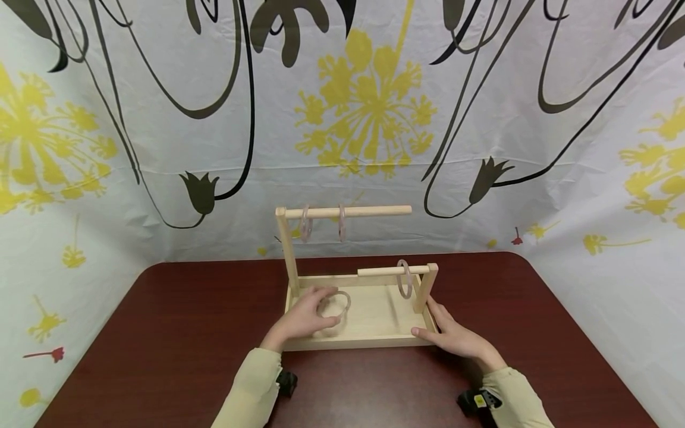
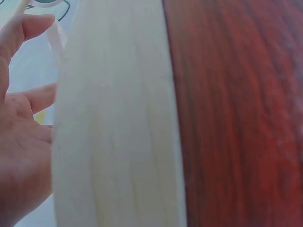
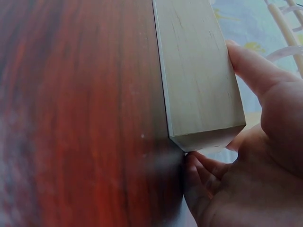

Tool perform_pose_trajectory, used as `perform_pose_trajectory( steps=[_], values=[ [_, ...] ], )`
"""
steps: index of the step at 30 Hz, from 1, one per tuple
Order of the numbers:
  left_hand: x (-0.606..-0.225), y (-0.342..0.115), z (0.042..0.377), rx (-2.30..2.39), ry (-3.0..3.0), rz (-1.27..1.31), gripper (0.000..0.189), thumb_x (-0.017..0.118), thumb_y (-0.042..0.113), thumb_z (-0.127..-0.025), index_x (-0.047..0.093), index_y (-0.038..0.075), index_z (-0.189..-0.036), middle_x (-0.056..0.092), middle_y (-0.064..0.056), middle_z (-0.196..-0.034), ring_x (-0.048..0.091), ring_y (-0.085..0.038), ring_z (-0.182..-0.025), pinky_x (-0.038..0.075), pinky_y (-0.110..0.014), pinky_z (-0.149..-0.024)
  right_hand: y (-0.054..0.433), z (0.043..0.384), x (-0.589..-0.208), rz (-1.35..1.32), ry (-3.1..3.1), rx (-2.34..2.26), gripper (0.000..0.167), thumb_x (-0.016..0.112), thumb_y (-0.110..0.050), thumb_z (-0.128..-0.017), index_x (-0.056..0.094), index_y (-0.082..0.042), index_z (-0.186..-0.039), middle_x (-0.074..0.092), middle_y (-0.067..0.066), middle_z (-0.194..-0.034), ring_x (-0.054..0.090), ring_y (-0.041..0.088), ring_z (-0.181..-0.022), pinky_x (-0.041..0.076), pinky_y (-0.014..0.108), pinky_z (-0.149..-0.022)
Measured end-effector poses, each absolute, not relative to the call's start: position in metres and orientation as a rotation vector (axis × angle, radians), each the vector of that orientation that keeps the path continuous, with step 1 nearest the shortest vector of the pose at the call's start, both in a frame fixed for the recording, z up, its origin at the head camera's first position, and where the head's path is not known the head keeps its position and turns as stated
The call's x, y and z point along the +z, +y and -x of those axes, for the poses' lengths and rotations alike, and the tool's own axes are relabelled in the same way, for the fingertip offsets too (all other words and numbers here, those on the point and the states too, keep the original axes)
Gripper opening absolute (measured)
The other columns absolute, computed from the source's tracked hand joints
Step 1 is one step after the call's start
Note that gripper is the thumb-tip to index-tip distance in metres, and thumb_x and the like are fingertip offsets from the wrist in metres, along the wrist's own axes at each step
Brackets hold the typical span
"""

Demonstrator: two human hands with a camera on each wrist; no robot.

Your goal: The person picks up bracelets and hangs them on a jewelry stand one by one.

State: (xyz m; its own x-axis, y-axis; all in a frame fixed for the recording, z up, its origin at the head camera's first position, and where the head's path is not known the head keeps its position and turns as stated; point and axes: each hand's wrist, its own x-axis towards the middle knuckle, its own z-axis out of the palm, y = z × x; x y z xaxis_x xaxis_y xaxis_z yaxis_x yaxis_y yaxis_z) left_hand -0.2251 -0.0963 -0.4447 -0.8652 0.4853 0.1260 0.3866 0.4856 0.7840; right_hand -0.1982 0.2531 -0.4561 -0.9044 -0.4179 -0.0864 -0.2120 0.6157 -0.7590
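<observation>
A wooden rack with a shallow tray sits on the table. My left hand reaches over the tray's left part. Its thumb and fingers span a pale, translucent bangle, gripping it at opposite edges. In the left wrist view, the tray's wall hides part of that hand. My right hand grips the tray's front right corner, thumb over the front rim and fingers along the outer side. Two similar bangles hang on the upper rod. Another bangle hangs on the lower rod.
The rack's left post rises close behind my left hand; its shorter right post stands by my right fingers. Dark red tabletop surrounds the tray. A patterned cloth hangs behind the table's far edge.
</observation>
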Motion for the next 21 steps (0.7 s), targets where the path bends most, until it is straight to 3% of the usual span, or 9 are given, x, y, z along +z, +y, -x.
perform_pose_trajectory(
  steps=[5,16,21],
  values=[
    [-0.4404,-0.0954,0.2234,1.442,2.572,-0.721,0.062,0.075,0.019,-0.084,0.049,0.001,-0.138,0.044,-0.018,-0.126,0.054,-0.034,-0.115,0.046,-0.045,-0.092,0.2531,0.1976,-0.4574,0.525,2.583,-1.177,0.095,0.062,-0.035,-0.094,-0.002,0.003,-0.153,0.013,0.036,-0.147,0.014,0.05,-0.135,0.024,0.065,-0.1],
    [-0.4371,-0.0938,0.2214,1.794,2.417,-0.675,0.062,0.073,0.007,-0.085,0.045,-0.001,-0.139,0.039,-0.023,-0.129,0.048,-0.044,-0.119,0.042,-0.049,-0.098,0.2515,0.197,-0.4551,0.503,2.564,-1.19,0.095,0.063,-0.035,-0.094,-0.001,0.002,-0.153,0.014,0.034,-0.147,0.013,0.05,-0.136,0.023,0.065,-0.101],
    [-0.4338,-0.0916,0.2202,1.902,2.374,-0.636,0.061,0.07,0.0,-0.085,0.042,-0.002,-0.14,0.04,-0.024,-0.128,0.046,-0.041,-0.121,0.043,-0.049,-0.097,0.2525,0.1973,-0.4551,0.495,2.578,-1.181,0.095,0.065,-0.033,-0.093,0.0,0.002,-0.153,0.015,0.034,-0.147,0.014,0.049,-0.136,0.024,0.064,-0.101]
  ],
)
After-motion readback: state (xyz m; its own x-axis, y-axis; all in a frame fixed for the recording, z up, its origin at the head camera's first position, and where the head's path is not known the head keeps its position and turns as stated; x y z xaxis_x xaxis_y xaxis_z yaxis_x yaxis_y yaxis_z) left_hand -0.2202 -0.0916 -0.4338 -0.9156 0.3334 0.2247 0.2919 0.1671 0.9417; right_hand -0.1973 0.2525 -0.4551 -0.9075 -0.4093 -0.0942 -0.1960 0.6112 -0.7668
